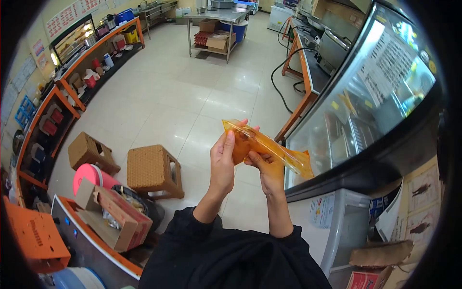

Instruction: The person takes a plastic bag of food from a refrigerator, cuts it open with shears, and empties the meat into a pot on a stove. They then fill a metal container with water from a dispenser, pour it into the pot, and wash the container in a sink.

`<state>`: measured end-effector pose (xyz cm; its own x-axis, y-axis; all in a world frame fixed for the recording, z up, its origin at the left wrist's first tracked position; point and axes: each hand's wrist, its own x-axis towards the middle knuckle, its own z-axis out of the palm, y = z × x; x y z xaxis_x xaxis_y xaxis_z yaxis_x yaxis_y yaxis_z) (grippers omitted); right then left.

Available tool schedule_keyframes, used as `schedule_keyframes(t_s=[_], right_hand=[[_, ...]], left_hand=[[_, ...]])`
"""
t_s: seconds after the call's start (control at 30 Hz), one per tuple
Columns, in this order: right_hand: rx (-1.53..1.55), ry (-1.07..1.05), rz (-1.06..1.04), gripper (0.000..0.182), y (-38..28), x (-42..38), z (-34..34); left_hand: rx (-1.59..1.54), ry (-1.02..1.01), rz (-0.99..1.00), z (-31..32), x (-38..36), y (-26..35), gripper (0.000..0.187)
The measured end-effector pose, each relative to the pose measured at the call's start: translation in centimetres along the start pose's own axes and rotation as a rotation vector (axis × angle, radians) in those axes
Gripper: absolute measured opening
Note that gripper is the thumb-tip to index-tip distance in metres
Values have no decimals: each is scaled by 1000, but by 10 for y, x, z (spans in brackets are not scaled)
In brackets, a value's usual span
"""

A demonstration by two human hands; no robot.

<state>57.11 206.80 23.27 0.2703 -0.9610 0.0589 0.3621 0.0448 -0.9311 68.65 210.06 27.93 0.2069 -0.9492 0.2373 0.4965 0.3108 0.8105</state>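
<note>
A clear plastic bag of orange-brown sauce or liquid (262, 140) is held up in front of my chest, slanting down to the right. My left hand (224, 156) grips its left end, thumb on the near side and fingertips showing over the top edge. Around the middle of the bag, my right hand (267, 169) pinches it from below with the thumb on top. The bag's flat, thinner end sticks out to the right past my right hand. What exactly the bag contains, I cannot make out.
A glass-door display fridge (356, 96) stands close on the right, above a white chest (313, 226). Two brown woven-pattern stools (147, 168) are on the left, near an open cardboard box (125, 216) and a pink container (91, 177). A steel table (216, 18) stands farther back.
</note>
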Motion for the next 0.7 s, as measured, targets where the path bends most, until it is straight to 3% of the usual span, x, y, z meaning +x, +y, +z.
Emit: schedule_keyframes(t_s=[0.2,0.3,0.4,0.53,0.7], right_hand=[[30,-16,-74,37,-3,103,-32],[217,82,-227,38,-2,152,-74],[249,335,-349,35,-5,205,-121],[286,478,-458,27,-19,291,-167],[105,455,-362,21,-47,397,-218]], left_hand=[[-19,0,-59,-4,123,-38,42],[27,-34,-80,3,176,-64,40],[21,-89,-168,6,233,-109,37],[22,-92,-207,34,313,-162,33],[80,-89,-151,67,420,-207,31]])
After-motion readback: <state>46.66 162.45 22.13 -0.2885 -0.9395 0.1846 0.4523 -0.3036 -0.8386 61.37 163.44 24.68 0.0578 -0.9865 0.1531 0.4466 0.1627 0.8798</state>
